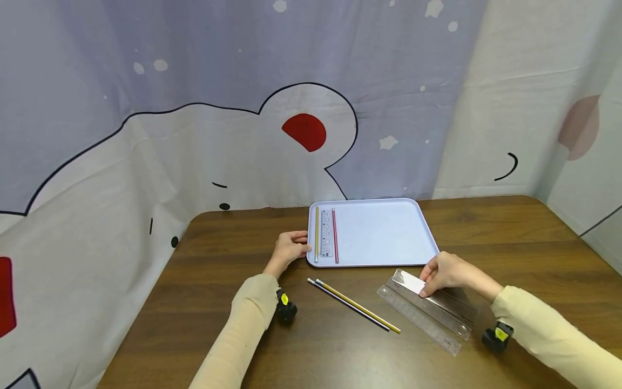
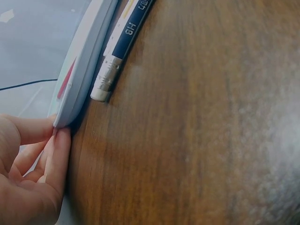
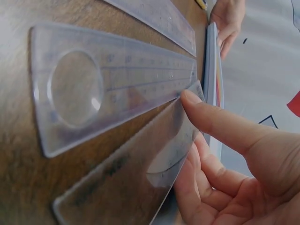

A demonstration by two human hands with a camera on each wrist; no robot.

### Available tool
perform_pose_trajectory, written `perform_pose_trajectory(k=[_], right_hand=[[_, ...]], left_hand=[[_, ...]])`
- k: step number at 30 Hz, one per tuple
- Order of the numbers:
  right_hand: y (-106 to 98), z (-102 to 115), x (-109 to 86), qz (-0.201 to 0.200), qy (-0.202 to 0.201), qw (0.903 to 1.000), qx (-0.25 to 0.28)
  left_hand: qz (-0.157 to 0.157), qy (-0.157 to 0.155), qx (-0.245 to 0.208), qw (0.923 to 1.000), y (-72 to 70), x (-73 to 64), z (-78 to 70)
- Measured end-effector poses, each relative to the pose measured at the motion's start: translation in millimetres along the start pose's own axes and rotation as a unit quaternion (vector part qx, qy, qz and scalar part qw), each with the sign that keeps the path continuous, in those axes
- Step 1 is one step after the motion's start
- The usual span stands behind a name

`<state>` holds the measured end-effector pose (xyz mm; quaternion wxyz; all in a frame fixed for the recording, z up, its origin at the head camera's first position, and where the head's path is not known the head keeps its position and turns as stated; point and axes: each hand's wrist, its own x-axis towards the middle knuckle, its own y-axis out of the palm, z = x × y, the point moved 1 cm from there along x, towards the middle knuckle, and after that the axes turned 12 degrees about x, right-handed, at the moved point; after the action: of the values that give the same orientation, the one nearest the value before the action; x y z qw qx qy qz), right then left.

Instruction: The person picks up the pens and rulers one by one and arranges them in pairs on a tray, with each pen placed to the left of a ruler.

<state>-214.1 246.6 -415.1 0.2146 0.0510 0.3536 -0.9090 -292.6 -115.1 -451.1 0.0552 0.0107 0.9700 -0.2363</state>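
Note:
My left hand [image 1: 286, 251] pinches the near-left edge of a pale blue tray [image 1: 384, 232] between thumb and fingers. Inside the tray, at its left end, a yellow pencil [image 1: 317, 232], a short clear ruler [image 1: 326, 233] and a red pencil [image 1: 335, 237] lie side by side. With thumb and fingers, my right hand [image 1: 447, 271] grips one end of a clear ruler [image 3: 122, 178], tilted up in the right wrist view. Next to it lie a clear ruler with a round hole [image 3: 136, 89] and another clear ruler [image 1: 418, 320].
A dark pencil labelled HB [image 2: 129, 35] and a yellow pencil [image 1: 362, 308] lie slanted together on the brown wooden table [image 1: 194, 313], in front of the tray. Behind the table's far edge hangs a printed curtain [image 1: 209, 146].

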Motion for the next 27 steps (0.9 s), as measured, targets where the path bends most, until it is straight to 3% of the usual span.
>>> perform_pose_trajectory(k=[9, 18, 27], right_hand=[[-4, -8, 2.6, 0.029, -0.002, 0.9974, 0.065], [-10, -14, 7.9, 0.088, 0.003, 0.9871, 0.134], [-11, -13, 10.0, 0.102, 0.014, 0.9827, 0.154]], left_hand=[[0.001, 0.001, -0.008, 1.0, 0.1, -1.5, -1.0], [0.0, -0.002, -0.006, 1.0, -0.2, -0.4, 0.3], [0.001, 0.002, -0.003, 1.0, 0.1, 0.1, 0.7]])
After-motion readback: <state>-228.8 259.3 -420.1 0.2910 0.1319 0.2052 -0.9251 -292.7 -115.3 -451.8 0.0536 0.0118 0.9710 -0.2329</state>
